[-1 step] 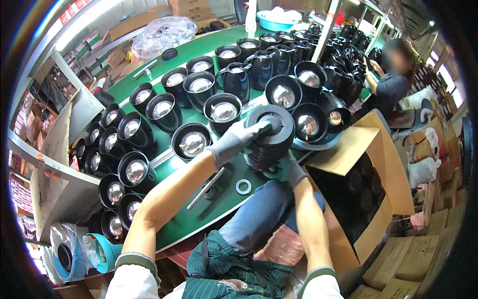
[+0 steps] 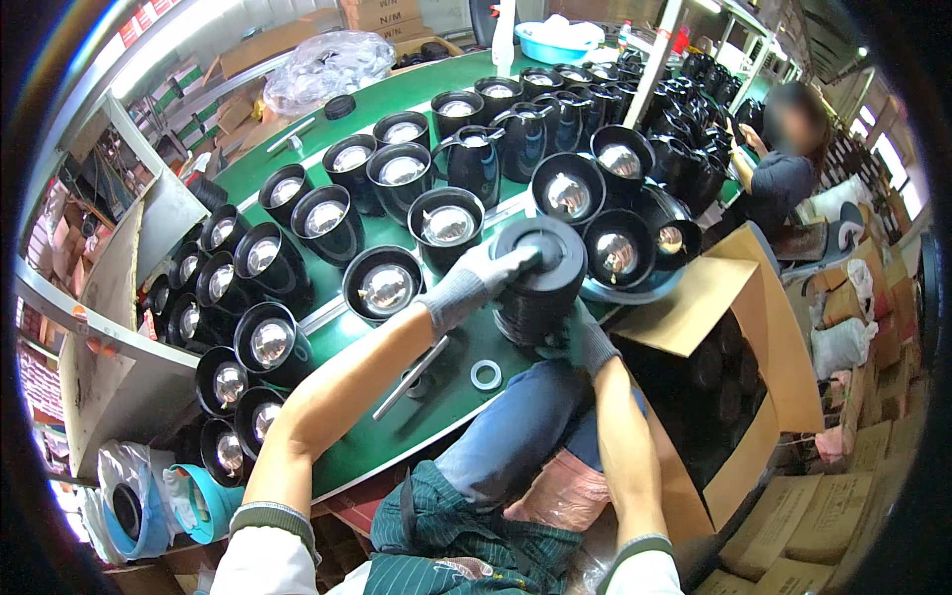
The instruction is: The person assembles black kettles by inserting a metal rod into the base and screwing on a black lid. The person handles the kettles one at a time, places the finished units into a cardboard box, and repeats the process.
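Both of my gloved hands hold a tall stack of black round discs (image 2: 540, 302) over the near edge of the green table. My left hand (image 2: 486, 278) has its fingers pressed on the middle of the top disc. Low on the stack's right side, my right hand (image 2: 587, 340) is closed around it, its fingertips partly hidden. Behind the stack stand black jugs, among them one with a shiny silver liner (image 2: 444, 222). A white ring (image 2: 486, 374) and a metal rod (image 2: 411, 378) lie on the table in front.
An open cardboard box (image 2: 691, 297) with dark round pieces inside stands at my right. Rows of black jugs (image 2: 270, 256) fill the left and back of the green table (image 2: 387, 451). Blue tubs (image 2: 205, 504) sit at lower left. A co-worker (image 2: 783, 169) sits at the far right.
The stack and my right hand have shifted slightly, the hand a little up and to the right. Both hands stay on the stack.
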`<state>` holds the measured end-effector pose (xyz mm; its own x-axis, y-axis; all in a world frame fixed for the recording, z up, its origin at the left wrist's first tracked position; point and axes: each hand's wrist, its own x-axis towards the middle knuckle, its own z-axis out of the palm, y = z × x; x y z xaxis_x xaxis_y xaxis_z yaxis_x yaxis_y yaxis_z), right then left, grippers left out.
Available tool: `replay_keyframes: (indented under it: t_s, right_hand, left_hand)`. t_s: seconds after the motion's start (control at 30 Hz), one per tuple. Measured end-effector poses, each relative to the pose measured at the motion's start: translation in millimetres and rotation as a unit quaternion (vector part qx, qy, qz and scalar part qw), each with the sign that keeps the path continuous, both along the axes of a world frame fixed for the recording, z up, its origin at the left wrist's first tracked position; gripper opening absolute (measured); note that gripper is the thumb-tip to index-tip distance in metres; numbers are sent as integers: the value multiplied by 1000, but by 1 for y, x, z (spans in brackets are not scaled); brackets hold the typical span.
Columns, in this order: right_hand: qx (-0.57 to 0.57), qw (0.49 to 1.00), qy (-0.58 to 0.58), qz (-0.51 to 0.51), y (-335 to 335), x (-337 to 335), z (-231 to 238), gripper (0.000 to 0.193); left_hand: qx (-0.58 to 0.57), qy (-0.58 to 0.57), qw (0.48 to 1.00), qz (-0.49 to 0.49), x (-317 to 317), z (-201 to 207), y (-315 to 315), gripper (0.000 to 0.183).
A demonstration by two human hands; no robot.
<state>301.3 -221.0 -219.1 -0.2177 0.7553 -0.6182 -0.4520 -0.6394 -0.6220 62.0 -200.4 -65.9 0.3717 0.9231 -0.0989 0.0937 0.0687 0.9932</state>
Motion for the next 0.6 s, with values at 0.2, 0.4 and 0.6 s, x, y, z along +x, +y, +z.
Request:
replay_keyframes:
  t_s: [0.2, 0.4, 0.6]
  right_hand:
    - [39, 966, -253, -39, -39, 19, 61, 75]
    - [138, 964, -175, -143, -40, -8, 75, 72]
    - [109, 987, 12, -118, -44, 11, 58, 50]
  left_hand:
    - [14, 194, 980, 48, -3, -35, -12, 89]
    - [38, 284, 956, -68, 31, -7, -9, 100]
    - [109, 297, 942, -111, 23, -4, -1, 91]
